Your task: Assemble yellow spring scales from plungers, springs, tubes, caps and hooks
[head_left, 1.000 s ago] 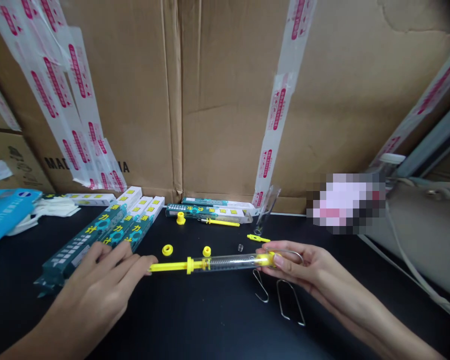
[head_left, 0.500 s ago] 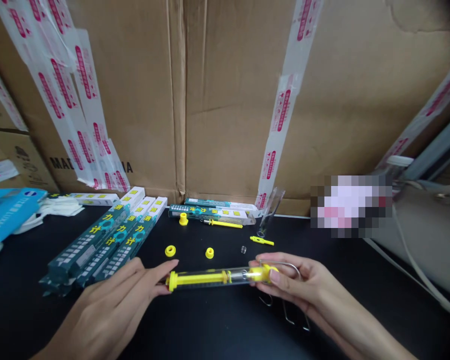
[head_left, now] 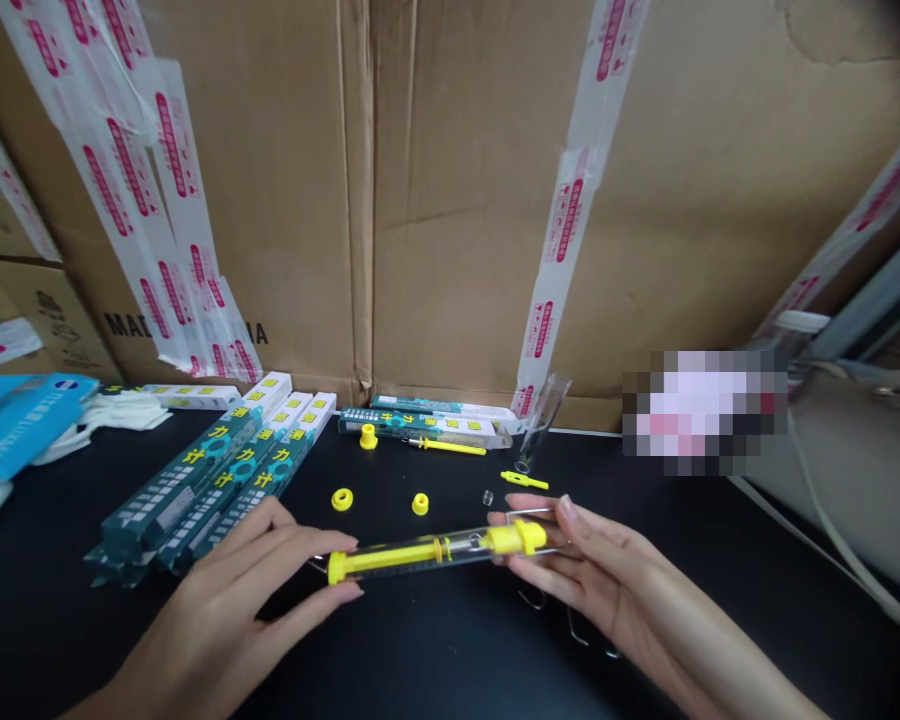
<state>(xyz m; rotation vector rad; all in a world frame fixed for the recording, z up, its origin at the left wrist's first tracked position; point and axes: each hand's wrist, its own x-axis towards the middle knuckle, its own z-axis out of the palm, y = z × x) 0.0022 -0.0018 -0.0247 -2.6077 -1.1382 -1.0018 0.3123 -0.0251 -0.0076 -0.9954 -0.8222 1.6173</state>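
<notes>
A tubular spring scale (head_left: pixel 409 554) with a clear barrel and yellow ends lies nearly level between my hands. My left hand (head_left: pixel 232 600) pinches its left end between thumb and fingers; a bit of metal hook shows beside that end. At the other end, my right hand (head_left: pixel 607 570) has its fingers behind the yellow cap (head_left: pixel 516 537) and its thumb by a bent wire handle (head_left: pixel 544 512). How firmly the right fingers grip is partly hidden. Below that hand, more bent wire pieces (head_left: pixel 576 630) rest on the black table.
Beyond my hands lie a yellow ring (head_left: pixel 342 500), a small yellow collar (head_left: pixel 420 503), a yellow flanged cap (head_left: pixel 368 437), yellow rods (head_left: pixel 454 448) and a yellow pointer piece (head_left: pixel 525 481). A clear tube (head_left: pixel 544 425) leans at the back. Printed boxes (head_left: pixel 187 470) lie left; cardboard (head_left: pixel 465 200) stands behind.
The scale has shifted slightly left and its right end has tilted up. My right thumb has moved off the yellow cap to the wire. My left thumb now shows below the left end.
</notes>
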